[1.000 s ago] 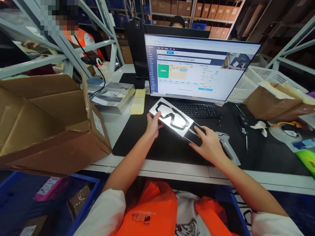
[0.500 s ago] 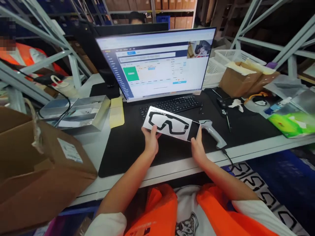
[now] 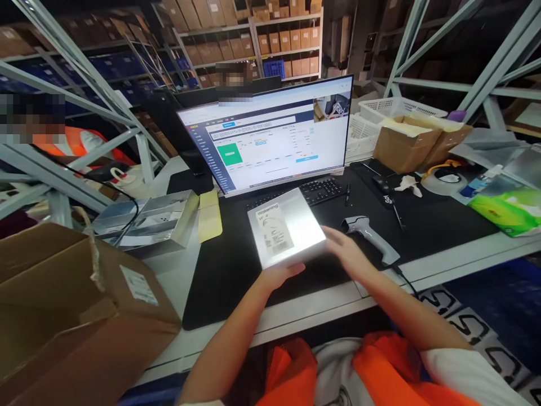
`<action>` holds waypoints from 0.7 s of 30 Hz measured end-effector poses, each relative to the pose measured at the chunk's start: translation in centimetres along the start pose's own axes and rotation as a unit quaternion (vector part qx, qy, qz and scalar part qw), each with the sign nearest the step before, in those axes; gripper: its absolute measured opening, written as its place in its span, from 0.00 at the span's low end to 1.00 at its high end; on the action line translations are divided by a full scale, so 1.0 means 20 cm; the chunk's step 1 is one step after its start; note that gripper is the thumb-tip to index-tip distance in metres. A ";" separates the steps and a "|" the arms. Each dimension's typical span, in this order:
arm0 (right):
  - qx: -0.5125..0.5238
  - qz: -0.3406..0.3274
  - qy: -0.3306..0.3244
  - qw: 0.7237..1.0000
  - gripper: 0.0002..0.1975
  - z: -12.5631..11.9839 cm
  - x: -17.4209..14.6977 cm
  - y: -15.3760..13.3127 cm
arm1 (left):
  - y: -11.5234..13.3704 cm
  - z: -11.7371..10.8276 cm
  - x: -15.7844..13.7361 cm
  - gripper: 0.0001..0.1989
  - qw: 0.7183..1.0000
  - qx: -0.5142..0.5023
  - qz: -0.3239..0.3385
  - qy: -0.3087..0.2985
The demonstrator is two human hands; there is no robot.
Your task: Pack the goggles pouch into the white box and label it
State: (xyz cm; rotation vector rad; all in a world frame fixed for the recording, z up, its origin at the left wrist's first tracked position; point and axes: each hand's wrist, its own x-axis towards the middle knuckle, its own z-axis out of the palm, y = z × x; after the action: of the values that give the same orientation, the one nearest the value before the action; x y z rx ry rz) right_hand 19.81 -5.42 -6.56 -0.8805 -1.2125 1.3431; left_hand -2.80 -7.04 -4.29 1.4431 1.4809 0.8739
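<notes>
A silver-white goggles box (image 3: 306,225) is held up above the black desk mat (image 3: 224,287), its broad face with a printed label turned toward me. My left hand (image 3: 281,274) grips it from below along the near edge; the thumb shows and the other fingers are hidden under the box. My right hand (image 3: 340,245) is at the box's right end, fingers against that side. To the right on the mat lies a grey barcode scanner (image 3: 372,239) with its cable. Behind the box sits a black keyboard (image 3: 323,192), partly covered.
A monitor (image 3: 279,141) stands at the back. An open cardboard carton (image 3: 139,332) is at the left, near yellow paper slips (image 3: 210,217). Right of the mouse (image 3: 380,183) lie tape and a green packet (image 3: 507,211). More goggles boxes (image 3: 473,327) are below the desk. Other people are beyond.
The box has been turned over, from its narrow side with the goggles picture to its broad labelled face. My left hand has shifted beneath it. The view has tilted upward.
</notes>
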 end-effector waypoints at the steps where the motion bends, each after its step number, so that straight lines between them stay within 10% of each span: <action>1: -0.175 -0.148 0.038 0.973 0.26 -0.12 0.00 -0.02 | -0.01 -0.01 0.02 0.55 0.999 -0.008 0.041 0.032; 2: -0.318 -0.254 0.111 0.907 0.21 -0.25 0.01 -0.03 | -0.03 -0.03 0.05 0.58 0.993 -0.016 0.102 0.064; 4: -0.530 -0.203 0.201 0.799 0.28 -0.50 0.04 -0.05 | -0.09 -0.06 0.12 0.63 0.976 -0.005 0.188 0.112; 7: -0.619 0.164 0.116 0.759 0.42 -0.75 0.11 -0.01 | -0.17 -0.10 0.21 0.67 0.960 0.052 0.220 0.168; 10: -0.654 0.193 0.007 0.731 0.33 -0.78 0.18 0.03 | -0.22 -0.11 0.25 0.60 0.928 0.124 0.265 0.233; 12: -0.617 0.149 0.016 0.772 0.23 -0.77 0.19 0.05 | -0.24 -0.12 0.26 0.57 0.893 0.165 0.313 0.276; 16: -0.216 0.119 0.094 0.965 0.33 -0.79 0.09 -0.02 | -0.26 -0.14 0.29 0.57 0.849 0.204 0.371 0.316; 18: -0.001 0.117 0.009 0.993 0.34 -0.82 -0.01 -0.09 | -0.27 -0.14 0.30 0.57 0.836 0.213 0.389 0.324; 21: 0.008 0.102 -0.091 0.991 0.28 -0.79 -0.15 -0.20 | -0.26 -0.14 0.30 0.56 0.808 0.243 0.406 0.352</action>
State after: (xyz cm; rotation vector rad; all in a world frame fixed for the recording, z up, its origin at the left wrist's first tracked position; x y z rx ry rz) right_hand 36.46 -5.98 -6.42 -0.9042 -1.2734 1.6241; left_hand -7.15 -1.24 -8.68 2.3921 1.6710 1.7956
